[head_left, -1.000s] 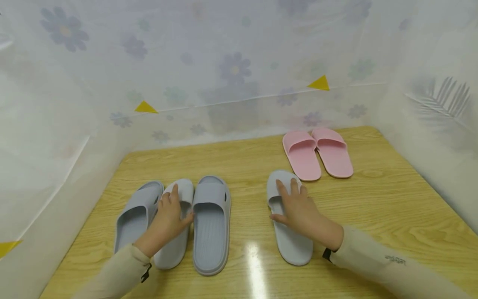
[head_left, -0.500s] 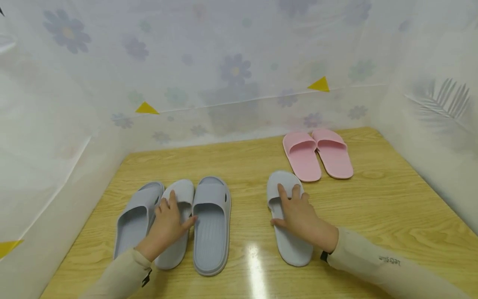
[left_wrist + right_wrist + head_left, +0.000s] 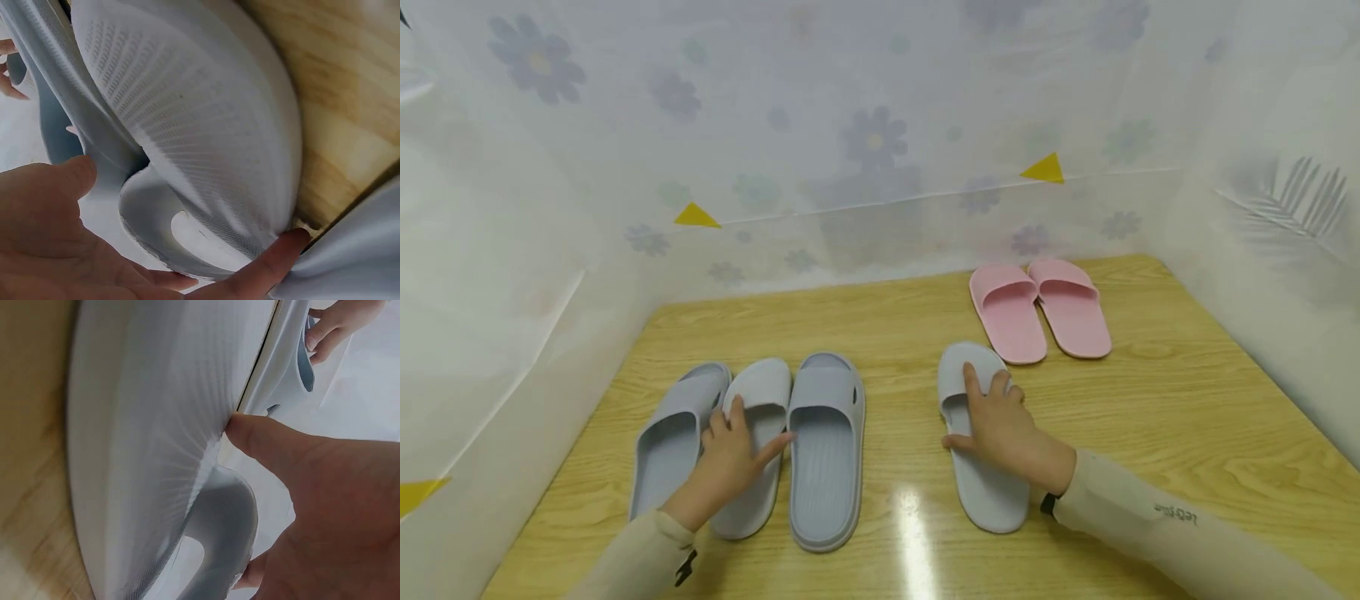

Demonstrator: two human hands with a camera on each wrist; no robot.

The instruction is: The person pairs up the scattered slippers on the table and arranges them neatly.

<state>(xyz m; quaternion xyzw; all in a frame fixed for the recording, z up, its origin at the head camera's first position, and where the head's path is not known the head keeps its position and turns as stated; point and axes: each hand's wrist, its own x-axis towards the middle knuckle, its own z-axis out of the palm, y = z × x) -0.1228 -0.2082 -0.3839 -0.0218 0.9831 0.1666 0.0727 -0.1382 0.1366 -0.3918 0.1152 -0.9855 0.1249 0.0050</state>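
Note:
In the head view, a pale whitish slipper (image 3: 766, 379) lies between a left grey slipper (image 3: 681, 404) and a right grey slipper (image 3: 825, 483). Over the whitish one my left hand (image 3: 726, 458) spreads its fingers, one fingertip by its left edge. The left thumb stretches out to the right grey slipper's edge. My right hand (image 3: 1011, 437) spans a matching whitish slipper (image 3: 958, 371), thumb at its left edge and fingers over the strap and right side. The right wrist view shows this thumb (image 3: 250, 431) against the slipper's edge; the other fingers are mostly hidden there.
A pair of pink slippers, the left one (image 3: 1015, 325) and the right one (image 3: 1075, 321), lies at the back right. The wood-patterned table (image 3: 1172, 400) is enclosed by floral sheeting (image 3: 880, 92) behind and at both sides.
My left hand has drawn back slightly towards me, its fingers sliding off the strap to the left edge. The right hand has shifted a little. The slippers have not moved.

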